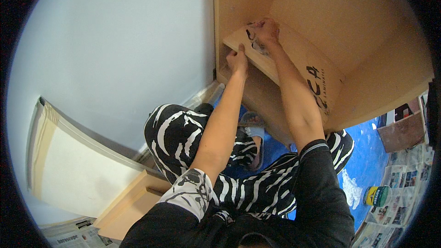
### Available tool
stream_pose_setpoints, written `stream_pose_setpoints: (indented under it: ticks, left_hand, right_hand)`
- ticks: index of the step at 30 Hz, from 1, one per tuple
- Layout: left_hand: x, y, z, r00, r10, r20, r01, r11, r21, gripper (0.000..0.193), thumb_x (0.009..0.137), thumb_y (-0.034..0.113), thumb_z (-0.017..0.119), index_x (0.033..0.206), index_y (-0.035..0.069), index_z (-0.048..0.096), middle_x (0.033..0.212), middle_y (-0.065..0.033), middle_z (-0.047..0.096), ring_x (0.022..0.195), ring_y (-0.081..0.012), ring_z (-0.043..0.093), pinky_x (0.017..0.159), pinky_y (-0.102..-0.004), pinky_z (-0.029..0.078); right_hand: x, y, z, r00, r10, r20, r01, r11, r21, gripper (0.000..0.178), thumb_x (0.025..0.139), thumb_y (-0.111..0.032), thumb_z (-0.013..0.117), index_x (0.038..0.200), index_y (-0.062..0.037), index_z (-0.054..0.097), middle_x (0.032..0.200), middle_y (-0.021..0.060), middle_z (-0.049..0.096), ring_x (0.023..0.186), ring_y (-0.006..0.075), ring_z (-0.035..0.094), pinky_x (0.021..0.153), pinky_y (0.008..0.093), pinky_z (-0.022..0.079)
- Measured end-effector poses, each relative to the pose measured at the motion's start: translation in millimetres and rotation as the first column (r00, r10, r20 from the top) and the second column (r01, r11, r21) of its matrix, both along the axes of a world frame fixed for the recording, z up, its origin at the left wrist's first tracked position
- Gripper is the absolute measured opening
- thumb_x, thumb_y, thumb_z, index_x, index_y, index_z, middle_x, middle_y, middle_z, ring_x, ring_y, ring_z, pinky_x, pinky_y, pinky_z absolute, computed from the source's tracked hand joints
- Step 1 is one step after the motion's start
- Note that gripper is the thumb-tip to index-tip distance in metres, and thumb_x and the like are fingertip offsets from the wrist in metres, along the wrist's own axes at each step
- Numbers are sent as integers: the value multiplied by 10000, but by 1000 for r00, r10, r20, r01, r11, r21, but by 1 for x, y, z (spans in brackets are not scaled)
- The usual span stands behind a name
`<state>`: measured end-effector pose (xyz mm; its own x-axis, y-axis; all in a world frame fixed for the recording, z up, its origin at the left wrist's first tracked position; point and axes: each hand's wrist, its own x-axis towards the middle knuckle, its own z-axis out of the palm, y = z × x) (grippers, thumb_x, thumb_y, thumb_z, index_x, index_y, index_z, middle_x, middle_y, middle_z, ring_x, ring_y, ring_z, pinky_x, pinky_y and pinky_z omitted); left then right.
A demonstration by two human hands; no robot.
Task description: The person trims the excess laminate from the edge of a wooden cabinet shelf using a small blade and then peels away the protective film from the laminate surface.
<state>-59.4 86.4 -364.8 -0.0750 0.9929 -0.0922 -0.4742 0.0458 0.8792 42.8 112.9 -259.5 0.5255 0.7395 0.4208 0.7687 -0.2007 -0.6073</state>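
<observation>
In front of me is an open light-wood cabinet with a pale shelf board low inside it, dark lettering printed on its top. My left hand grips the board's front edge near its left end, thumb on top and the other fingers curled. Farther in, my right hand is closed just above or against the board's top near the left inner wall. Whatever its fingers hold, if anything, is too hidden to name. A pale, shiny patch lies on the board below the right wrist.
A pale wall stands at left, with a white panel and a wooden piece below. Blue sheeting covers the floor. At right are a yellow-and-green can, a wooden box and newspapers.
</observation>
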Motion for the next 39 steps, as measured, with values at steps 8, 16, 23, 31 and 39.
stream_pose_setpoints:
  ticks: [8,16,23,31,39]
  left_hand:
    - [-10,5,8,992,-27,-124,15,996,-91,494,886,322,687,1144,-85,579,1128,-217,630,1026,-323,595,907,-398,437]
    - [3,30,-22,993,-19,118,16,999,29,462,906,313,662,1143,-76,585,1115,-186,642,1017,-277,601,879,-382,447]
    - [-9,-7,2,990,-140,13,140,989,-38,404,921,304,648,1117,-45,598,1003,-104,652,872,-213,583,785,-362,455]
    - [-9,18,-14,988,-154,9,153,987,56,443,923,310,643,1171,-52,588,1150,-143,624,1014,-230,560,899,-350,415]
    - [-12,-3,4,980,-148,-131,151,988,14,503,907,373,657,1136,-72,606,1115,-136,634,985,-229,561,883,-341,415]
  right_hand:
    - [35,-22,-22,989,-75,-124,84,994,65,226,825,-238,717,883,-20,702,940,142,708,862,249,682,828,369,514]
    - [66,23,24,969,220,116,-196,963,-187,412,788,-374,708,1012,-30,681,1055,164,680,966,272,659,863,383,502]
    - [21,60,-30,956,139,257,-45,939,-341,393,812,-304,658,1092,-29,638,1119,192,642,1037,335,623,894,427,500]
    - [28,45,-29,995,-69,75,85,966,-245,395,828,-225,624,1163,-17,594,1172,229,606,1103,398,590,919,476,501]
    - [39,-21,-30,1000,-14,-1,14,997,-82,311,829,-226,658,1025,16,654,1012,221,667,989,360,642,845,447,515]
